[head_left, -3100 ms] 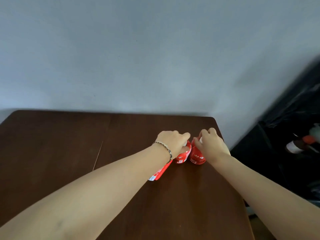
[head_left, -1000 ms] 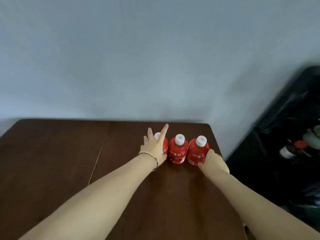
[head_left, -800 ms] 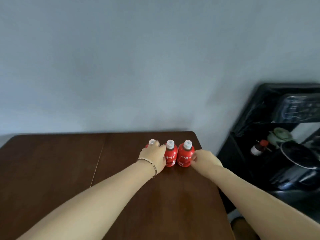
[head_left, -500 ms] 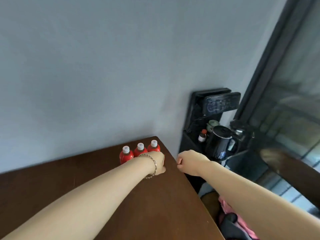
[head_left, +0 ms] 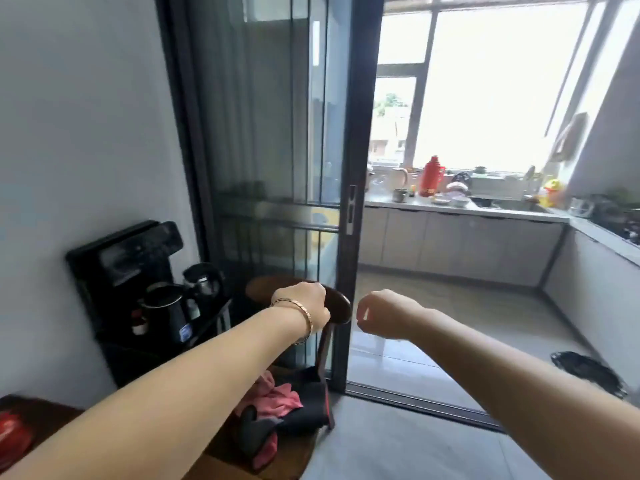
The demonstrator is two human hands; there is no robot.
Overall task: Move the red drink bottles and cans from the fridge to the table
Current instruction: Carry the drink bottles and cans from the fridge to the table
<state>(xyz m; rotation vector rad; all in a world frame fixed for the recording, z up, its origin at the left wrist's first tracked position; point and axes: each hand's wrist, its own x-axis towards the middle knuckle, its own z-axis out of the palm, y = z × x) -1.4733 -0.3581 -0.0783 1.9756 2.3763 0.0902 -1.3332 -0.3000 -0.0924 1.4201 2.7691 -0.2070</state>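
- Both of my hands carry nothing: my left hand, with the bracelet on its wrist, is loosely curled on air, and my right hand hangs beside it with fingers half bent and apart.
- The red bottles are far behind my left elbow, a red blur on the table at the lower left edge of what I see.
- I judge this the walk back to the fridge for more drinks; the fridge itself is not in sight.
- To do it well I should keep my arms in and pass right of the chair just beyond my left hand, then go through the open sliding door ahead of my knuckles.
- I should open my fingers before reaching any handle.
- Half a second ago my fists were over the table corner with three bottles just past my left hand; now I have turned right, and the doorway and kitchen counter fill the view.
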